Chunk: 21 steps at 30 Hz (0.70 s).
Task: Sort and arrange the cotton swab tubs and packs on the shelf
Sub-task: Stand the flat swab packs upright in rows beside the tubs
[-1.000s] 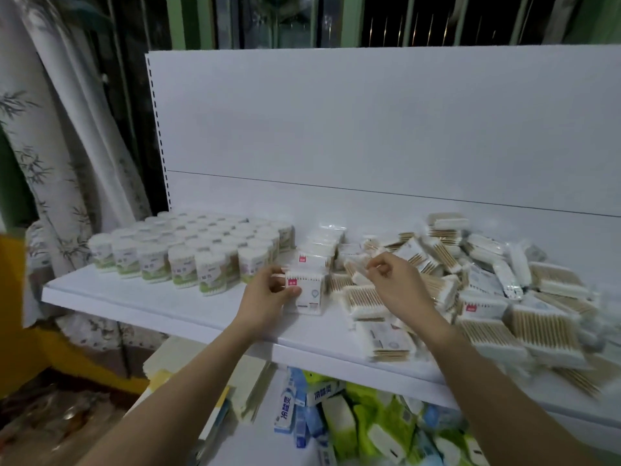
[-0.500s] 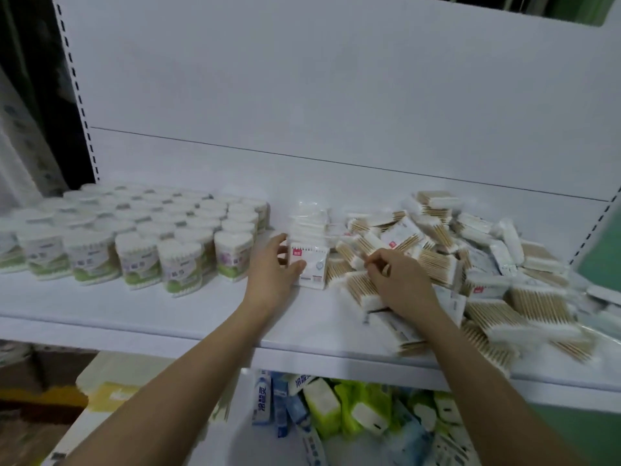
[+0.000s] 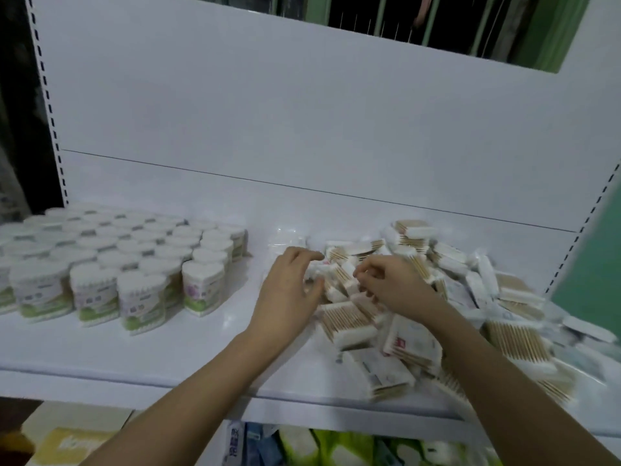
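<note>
While the tubs (image 3: 134, 264) are ranged upright at the shelf's (image 3: 188, 348) left end, the packs (image 3: 437, 314) are heaped at its right. The left hand (image 3: 289, 290) is curled loosely over the heap's left edge, the right hand (image 3: 393, 284) beside it; whether anything is gripped cannot be told.

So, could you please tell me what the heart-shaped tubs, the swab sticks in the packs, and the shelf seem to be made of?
The white-lidded heart-shaped tubs look like clear plastic with printed labels, since swabs show through the walls. The tan swab sticks in the clear-wrapped packs look like wood or bamboo, matte with white cotton tips. The white shelf looks like painted metal, smooth and faintly glossy, though this is uncertain.
</note>
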### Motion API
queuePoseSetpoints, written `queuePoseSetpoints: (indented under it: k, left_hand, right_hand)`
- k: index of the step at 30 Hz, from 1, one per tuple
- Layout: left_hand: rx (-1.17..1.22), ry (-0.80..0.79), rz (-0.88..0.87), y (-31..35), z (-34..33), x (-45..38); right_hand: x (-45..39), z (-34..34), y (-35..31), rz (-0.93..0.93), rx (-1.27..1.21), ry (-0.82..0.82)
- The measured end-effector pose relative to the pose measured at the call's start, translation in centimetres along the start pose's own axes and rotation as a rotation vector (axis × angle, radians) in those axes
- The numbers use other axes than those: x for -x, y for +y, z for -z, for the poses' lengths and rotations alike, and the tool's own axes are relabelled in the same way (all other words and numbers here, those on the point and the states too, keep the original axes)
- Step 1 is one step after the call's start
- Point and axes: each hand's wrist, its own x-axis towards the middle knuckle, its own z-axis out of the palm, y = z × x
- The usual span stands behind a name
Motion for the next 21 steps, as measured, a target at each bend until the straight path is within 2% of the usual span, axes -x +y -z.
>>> queuePoseSetpoints:
  k: [6, 12, 21]
  left_hand:
    - [0.077, -0.102, 0.122, 3.4, -4.7, -5.1]
    - [0.043, -0.173, 0.169, 6.0, -10.2, -11.2]
    - [-0.185, -0.385, 0.134, 8.8, -17.6, -16.3]
  right_hand:
    - [-2.7, 4.3, 2.7, 0.028, -0.125, 0.119]
    - [-4.6, 10.5, 8.1, -0.010, -0.146, 0.350]
    - [-7.1, 13.4, 13.2, -0.065, -0.182, 0.253]
